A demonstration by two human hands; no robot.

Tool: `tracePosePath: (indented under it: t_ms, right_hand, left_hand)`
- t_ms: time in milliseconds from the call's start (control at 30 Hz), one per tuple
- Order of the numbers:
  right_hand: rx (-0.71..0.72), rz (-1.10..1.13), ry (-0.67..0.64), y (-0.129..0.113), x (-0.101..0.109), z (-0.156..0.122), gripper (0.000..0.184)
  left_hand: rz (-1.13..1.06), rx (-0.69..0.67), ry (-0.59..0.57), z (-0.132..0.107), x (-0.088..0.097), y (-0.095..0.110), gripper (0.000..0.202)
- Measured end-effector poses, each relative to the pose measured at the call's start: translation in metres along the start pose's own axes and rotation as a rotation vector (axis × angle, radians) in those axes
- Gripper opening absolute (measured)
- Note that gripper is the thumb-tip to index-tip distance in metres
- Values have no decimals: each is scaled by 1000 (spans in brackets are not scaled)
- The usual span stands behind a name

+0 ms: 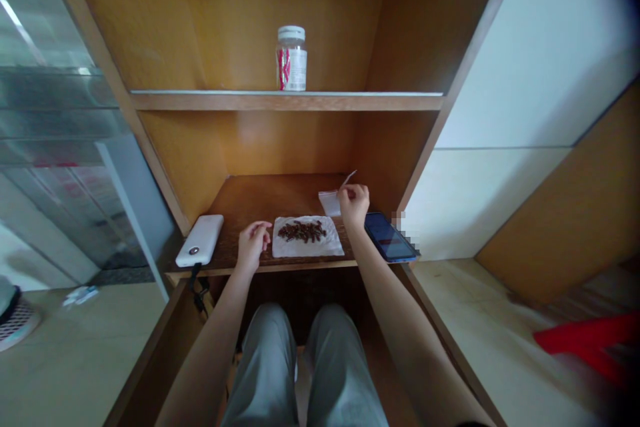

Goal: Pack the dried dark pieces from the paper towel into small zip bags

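Observation:
A white tissue (285, 251) lies near the shelf's front edge, with a pile of small dark brown elongated pieces (303, 231) spread on it. Just left of the tissue is my left hand (254, 243), its fingers loosely bent and apart, with nothing visible in them. My right hand (355, 203) is raised behind the tissue's right corner, fingers pinched on a thin pale strip (349, 178); it looks like the edge of a small plastic bag, but most of it is hidden. A small clear zip bag (329, 203) lies beside that hand, partly covered by it.
A white power bank (200, 241) with a black cable (199, 290) sits at the left. On the right lies a dark phone (390, 237). A lidded jar (291, 59) stands on the upper shelf (290, 102). Below the work surface an open drawer (150, 347) surrounds my knees.

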State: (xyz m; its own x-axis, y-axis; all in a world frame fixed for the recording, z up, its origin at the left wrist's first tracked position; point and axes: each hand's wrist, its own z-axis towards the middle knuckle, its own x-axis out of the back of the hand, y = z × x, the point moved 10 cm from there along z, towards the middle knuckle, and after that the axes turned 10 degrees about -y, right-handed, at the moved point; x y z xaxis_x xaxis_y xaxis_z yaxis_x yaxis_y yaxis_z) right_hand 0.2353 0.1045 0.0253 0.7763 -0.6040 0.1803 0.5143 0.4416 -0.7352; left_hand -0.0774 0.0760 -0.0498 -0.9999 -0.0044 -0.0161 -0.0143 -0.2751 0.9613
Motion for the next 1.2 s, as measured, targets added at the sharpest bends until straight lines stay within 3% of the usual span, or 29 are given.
tracePosePath:
  t_ms: [100, 267, 433, 633, 800, 1033, 1200]
  right_hand:
    - [-39, 238, -26, -12, -7, -18, 21]
    - [-97, 554, -185, -32, -45, -63, 25]
    - [-89, 510, -340, -48, -77, -100, 22]
    - [39, 340, -339, -76, -84, -117, 19]
    - [117, 184, -358, -91, -90, -125, 18]
    - [187, 110, -507, -99, -103, -133, 10]
    - [41, 305, -505, -83, -99, -120, 20]
  left_hand:
    - [-26, -16, 4, 1, 1, 0, 17]
    - [-175, -57, 60, 1, 7, 3, 14]
    - [-424, -39, 73, 2, 11, 4, 12]
    - [-666, 78, 44, 3, 9, -5, 11]
    - [-701, 94, 8, 3, 8, -8, 10]
    - [-723, 54, 14, 6, 12, -10, 8]
    - [-592, 75, -9, 2, 7, -6, 13]
